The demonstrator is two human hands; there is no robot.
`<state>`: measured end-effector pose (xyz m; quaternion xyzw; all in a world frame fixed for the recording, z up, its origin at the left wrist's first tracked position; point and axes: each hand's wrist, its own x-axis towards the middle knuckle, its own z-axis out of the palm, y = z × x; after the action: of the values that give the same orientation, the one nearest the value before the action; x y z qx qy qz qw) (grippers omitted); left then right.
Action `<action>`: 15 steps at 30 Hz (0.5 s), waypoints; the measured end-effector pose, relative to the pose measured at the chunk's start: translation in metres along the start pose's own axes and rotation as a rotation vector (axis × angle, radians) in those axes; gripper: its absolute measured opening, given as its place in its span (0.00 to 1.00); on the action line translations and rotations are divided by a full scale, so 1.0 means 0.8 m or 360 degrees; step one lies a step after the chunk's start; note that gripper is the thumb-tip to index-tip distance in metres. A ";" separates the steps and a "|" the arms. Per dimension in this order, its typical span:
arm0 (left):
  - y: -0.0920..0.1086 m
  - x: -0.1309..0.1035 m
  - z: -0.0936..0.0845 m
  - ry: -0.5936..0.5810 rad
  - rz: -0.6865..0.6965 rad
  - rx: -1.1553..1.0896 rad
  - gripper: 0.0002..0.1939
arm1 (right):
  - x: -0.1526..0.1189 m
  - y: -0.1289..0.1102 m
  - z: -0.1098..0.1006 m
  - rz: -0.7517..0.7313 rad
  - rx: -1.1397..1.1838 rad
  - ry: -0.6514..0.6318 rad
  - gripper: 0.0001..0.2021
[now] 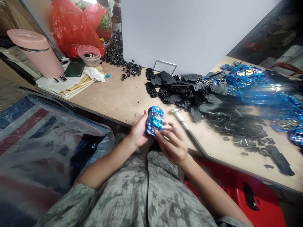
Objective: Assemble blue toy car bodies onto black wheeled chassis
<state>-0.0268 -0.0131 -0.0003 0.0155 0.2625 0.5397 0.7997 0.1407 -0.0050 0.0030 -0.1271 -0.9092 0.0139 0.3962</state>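
Observation:
A shiny blue toy car body point(155, 121) is held just off the table's front edge, its hollow inside facing up. My left hand point(139, 130) is closed around its left side. The fingers of my right hand point(172, 142) are bent, and their tips touch the body's lower right corner; whether they pinch a small part there I cannot make out. On the table right of my hands lies a small hammer point(187, 129) with a yellowish tip. Beyond it are heaped black toy car chassis plates point(180, 88).
Small black wheels on axles point(236, 126) and blue car bodies point(253, 78) cover the table's right side. More wheels point(132, 69) lie at the back. A pink tumbler point(39, 53), phone point(75, 67) and plastic cup point(89, 55) stand left. A plastic-lined bag point(47, 151) is below left.

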 end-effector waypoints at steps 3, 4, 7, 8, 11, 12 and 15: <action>-0.001 -0.004 0.000 -0.0027 0.0022 0.0104 0.35 | -0.006 0.002 0.000 -0.0028 0.0008 -0.0011 0.23; -0.002 -0.007 0.000 -0.0053 0.0064 0.0154 0.31 | -0.008 0.002 0.000 -0.0042 0.0007 -0.0015 0.22; -0.008 -0.013 -0.002 -0.0132 0.0218 0.0283 0.21 | -0.015 0.003 -0.002 -0.0071 -0.0017 -0.0042 0.21; -0.011 -0.015 -0.002 -0.0138 0.0244 0.0307 0.22 | -0.018 0.003 -0.003 -0.0082 -0.0028 -0.0048 0.21; -0.016 -0.017 -0.002 -0.0103 0.0250 0.0327 0.23 | -0.030 0.005 0.000 -0.0093 -0.0042 -0.0016 0.21; -0.018 -0.017 -0.001 -0.0092 0.0250 0.0332 0.23 | -0.035 0.006 0.001 -0.0084 -0.0034 0.0000 0.21; -0.019 -0.018 0.000 -0.0089 0.0270 0.0367 0.23 | -0.050 0.008 0.006 -0.0051 0.0004 0.0017 0.21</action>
<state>-0.0173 -0.0318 0.0008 0.1443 0.2982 0.5710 0.7512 0.1646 -0.0084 -0.0297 -0.1120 -0.9089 0.0079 0.4015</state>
